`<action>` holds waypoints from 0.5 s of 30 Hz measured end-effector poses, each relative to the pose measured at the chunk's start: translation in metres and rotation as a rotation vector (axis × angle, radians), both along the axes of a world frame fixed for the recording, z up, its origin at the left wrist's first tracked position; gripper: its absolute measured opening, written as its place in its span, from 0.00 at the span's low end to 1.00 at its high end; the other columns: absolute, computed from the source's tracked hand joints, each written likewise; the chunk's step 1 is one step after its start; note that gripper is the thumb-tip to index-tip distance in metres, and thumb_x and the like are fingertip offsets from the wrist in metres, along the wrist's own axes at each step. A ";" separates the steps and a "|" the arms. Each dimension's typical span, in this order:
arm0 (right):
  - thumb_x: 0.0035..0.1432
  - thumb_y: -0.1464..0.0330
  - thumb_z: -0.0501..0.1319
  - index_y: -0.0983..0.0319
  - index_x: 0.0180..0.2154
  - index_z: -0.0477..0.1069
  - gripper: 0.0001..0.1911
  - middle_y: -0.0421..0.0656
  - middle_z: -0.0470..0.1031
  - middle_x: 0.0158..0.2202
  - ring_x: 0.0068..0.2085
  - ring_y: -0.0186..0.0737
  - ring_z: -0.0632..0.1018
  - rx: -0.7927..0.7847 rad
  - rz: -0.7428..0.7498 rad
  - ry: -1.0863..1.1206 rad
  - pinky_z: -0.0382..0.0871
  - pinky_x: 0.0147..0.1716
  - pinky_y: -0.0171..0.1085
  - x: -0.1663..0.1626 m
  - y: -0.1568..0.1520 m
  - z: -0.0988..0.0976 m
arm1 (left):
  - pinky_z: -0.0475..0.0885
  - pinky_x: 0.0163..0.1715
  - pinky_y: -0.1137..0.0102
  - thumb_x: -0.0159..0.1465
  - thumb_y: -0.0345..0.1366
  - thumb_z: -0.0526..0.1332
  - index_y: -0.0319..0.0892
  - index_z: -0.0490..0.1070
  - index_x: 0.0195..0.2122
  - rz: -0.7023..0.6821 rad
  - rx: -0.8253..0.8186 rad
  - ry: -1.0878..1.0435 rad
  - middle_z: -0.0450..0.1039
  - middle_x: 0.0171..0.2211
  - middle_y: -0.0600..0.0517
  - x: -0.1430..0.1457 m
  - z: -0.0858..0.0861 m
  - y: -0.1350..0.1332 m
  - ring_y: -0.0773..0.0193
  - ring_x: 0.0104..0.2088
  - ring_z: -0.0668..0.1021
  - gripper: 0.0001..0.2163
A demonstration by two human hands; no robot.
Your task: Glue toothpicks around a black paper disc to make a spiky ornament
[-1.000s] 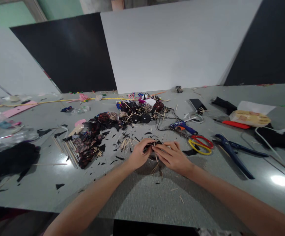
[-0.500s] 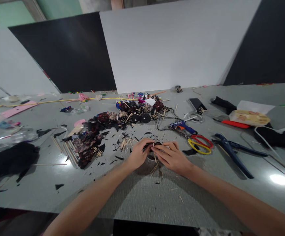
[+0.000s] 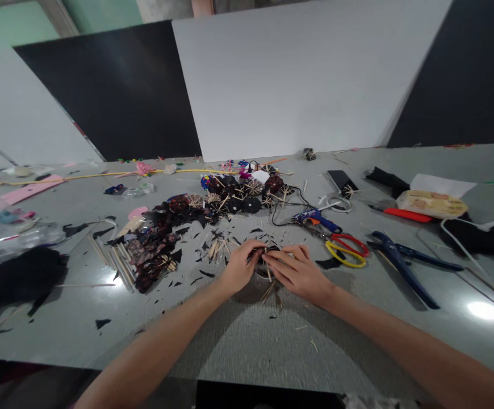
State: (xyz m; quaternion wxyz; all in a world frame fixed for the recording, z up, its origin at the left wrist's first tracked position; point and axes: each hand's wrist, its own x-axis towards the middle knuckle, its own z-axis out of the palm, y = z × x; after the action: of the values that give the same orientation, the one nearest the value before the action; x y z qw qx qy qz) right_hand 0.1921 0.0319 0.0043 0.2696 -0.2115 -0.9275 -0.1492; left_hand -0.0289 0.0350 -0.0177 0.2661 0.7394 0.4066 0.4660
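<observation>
My left hand (image 3: 241,267) and my right hand (image 3: 301,275) meet low over the table, fingertips together. Between them is a small dark fabric piece (image 3: 272,249), partly hidden by the fingers, with a thin wooden stick (image 3: 268,274) jutting out toward me. Both hands are closed on it. Under the fingers shows part of a pale round rim. Just in front lie a few loose sticks (image 3: 266,294). Beyond my left hand is a small heap of short sticks (image 3: 218,248) among black scraps.
Finished-looking dark balls with stick fans (image 3: 253,187) cluster behind the hands. Patterned fabric scraps (image 3: 149,255) lie left. To the right are a blue glue gun (image 3: 326,221), red-and-yellow-handled scissors (image 3: 349,250), blue-handled cutters (image 3: 404,272), a phone (image 3: 341,180) and a wipes packet (image 3: 432,203).
</observation>
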 end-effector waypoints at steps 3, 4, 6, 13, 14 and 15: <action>0.70 0.71 0.61 0.61 0.66 0.68 0.25 0.51 0.79 0.55 0.54 0.49 0.76 -0.021 -0.024 0.026 0.71 0.53 0.48 0.000 0.001 -0.003 | 0.76 0.48 0.63 0.74 0.34 0.55 0.45 0.74 0.50 0.005 0.014 -0.006 0.78 0.44 0.47 0.000 -0.001 0.000 0.60 0.45 0.80 0.10; 0.70 0.71 0.60 0.61 0.66 0.67 0.25 0.51 0.79 0.55 0.54 0.49 0.76 -0.026 -0.023 0.029 0.72 0.53 0.48 0.000 0.001 -0.004 | 0.76 0.48 0.63 0.74 0.34 0.55 0.45 0.74 0.50 0.004 0.018 -0.007 0.78 0.44 0.47 0.000 -0.001 0.000 0.60 0.45 0.80 0.10; 0.71 0.72 0.59 0.60 0.67 0.66 0.25 0.50 0.79 0.55 0.55 0.48 0.76 -0.033 -0.010 0.021 0.72 0.55 0.48 0.000 0.001 -0.004 | 0.76 0.49 0.63 0.74 0.33 0.55 0.45 0.74 0.50 -0.002 0.019 -0.009 0.78 0.45 0.47 0.000 -0.001 0.000 0.59 0.46 0.80 0.10; 0.72 0.70 0.58 0.62 0.64 0.70 0.21 0.51 0.79 0.54 0.52 0.48 0.76 -0.006 -0.037 0.030 0.72 0.52 0.48 0.000 0.000 -0.002 | 0.75 0.50 0.61 0.72 0.31 0.55 0.44 0.73 0.50 -0.035 0.046 -0.009 0.78 0.46 0.46 0.000 0.001 -0.001 0.59 0.46 0.80 0.10; 0.72 0.70 0.58 0.62 0.63 0.70 0.21 0.51 0.79 0.54 0.52 0.49 0.76 -0.003 -0.040 0.035 0.71 0.52 0.48 0.000 0.000 -0.001 | 0.75 0.51 0.61 0.72 0.30 0.55 0.44 0.72 0.52 -0.048 0.053 -0.010 0.77 0.47 0.46 0.000 0.002 -0.002 0.58 0.47 0.80 0.11; 0.72 0.70 0.58 0.62 0.63 0.71 0.21 0.50 0.80 0.54 0.52 0.48 0.76 -0.003 -0.041 0.037 0.71 0.52 0.48 0.001 0.000 -0.001 | 0.75 0.52 0.60 0.71 0.30 0.55 0.44 0.71 0.53 -0.063 0.061 -0.008 0.77 0.48 0.45 -0.001 0.003 -0.003 0.57 0.49 0.79 0.12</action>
State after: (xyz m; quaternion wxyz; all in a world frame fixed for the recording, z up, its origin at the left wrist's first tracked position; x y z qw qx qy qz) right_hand 0.1926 0.0318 0.0037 0.2833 -0.2337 -0.9181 -0.1493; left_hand -0.0295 0.0324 -0.0145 0.2594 0.7578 0.3676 0.4725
